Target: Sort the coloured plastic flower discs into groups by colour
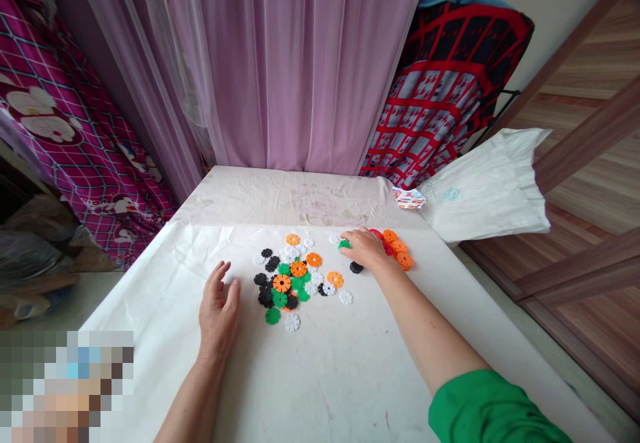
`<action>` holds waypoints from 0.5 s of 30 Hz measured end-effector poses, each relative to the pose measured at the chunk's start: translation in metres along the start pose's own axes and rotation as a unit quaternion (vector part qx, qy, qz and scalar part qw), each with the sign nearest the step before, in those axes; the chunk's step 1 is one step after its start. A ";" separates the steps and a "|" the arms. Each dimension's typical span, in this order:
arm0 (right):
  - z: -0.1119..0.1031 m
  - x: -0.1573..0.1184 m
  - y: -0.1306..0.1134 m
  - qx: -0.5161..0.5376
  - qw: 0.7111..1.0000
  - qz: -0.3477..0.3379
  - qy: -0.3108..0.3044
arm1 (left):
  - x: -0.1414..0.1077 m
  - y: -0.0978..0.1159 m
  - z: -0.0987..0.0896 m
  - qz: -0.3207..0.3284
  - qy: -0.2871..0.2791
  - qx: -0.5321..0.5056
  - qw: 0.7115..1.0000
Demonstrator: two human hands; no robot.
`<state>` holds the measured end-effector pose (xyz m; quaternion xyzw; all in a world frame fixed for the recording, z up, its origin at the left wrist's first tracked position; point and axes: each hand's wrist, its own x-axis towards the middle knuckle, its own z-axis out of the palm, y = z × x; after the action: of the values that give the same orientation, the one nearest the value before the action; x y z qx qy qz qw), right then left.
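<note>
My right hand (pixel 364 247) reaches over the right part of the table, fingers curled down, with a green notched plastic disc (pixel 345 244) at its fingertips. Just below that hand lies a black disc (pixel 356 267). Partly behind it are red discs (pixel 387 247) and several orange discs (pixel 401 256). My left hand (pixel 219 306) rests at the left, thumb and fingers apart, holding nothing. Between the hands spreads a loose pile of notched discs in orange (pixel 282 283), green (pixel 273 316), black (pixel 273 264) and white (pixel 292 322), some overlapping.
A white cloth covers the table (pixel 300 389). At its right edge stand a pale crumpled bag (pixel 493 189) and a small patterned paper piece (pixel 409 198). Purple curtains (pixel 300 63) hang beyond the far edge. A person's blurred-out part (pixel 65 403) shows at lower left.
</note>
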<state>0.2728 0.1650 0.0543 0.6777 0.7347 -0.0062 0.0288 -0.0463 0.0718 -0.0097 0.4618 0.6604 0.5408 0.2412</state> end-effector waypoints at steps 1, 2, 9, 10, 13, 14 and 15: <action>0.001 0.000 0.000 0.000 1.000 0.001 0.000 | 0.000 0.000 0.000 -0.001 0.000 -0.002 1.000; 0.001 0.000 -0.001 0.000 1.000 0.001 0.001 | 0.000 0.001 0.000 -0.001 0.000 -0.004 1.000; -0.003 -0.003 -0.002 0.015 1.000 -0.008 0.019 | 0.000 0.000 0.000 0.006 -0.004 -0.008 1.000; -0.005 -0.004 -0.005 0.024 0.999 -0.012 0.032 | 0.001 -0.001 0.001 0.006 -0.003 -0.007 1.000; -0.003 -0.009 -0.025 0.072 0.993 -0.068 0.060 | 0.001 -0.001 0.001 0.006 -0.004 -0.008 1.000; 0.000 -0.011 -0.035 0.088 0.989 -0.106 0.059 | 0.001 0.000 0.001 0.005 -0.003 -0.008 1.000; 0.004 -0.013 -0.046 0.099 0.982 -0.149 0.053 | 0.001 0.000 0.001 0.004 -0.004 -0.008 1.000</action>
<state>0.2284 0.1479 0.0499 0.5599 0.8234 -0.0475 -0.0789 -0.0452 0.0730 -0.0098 0.4646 0.6536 0.5448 0.2453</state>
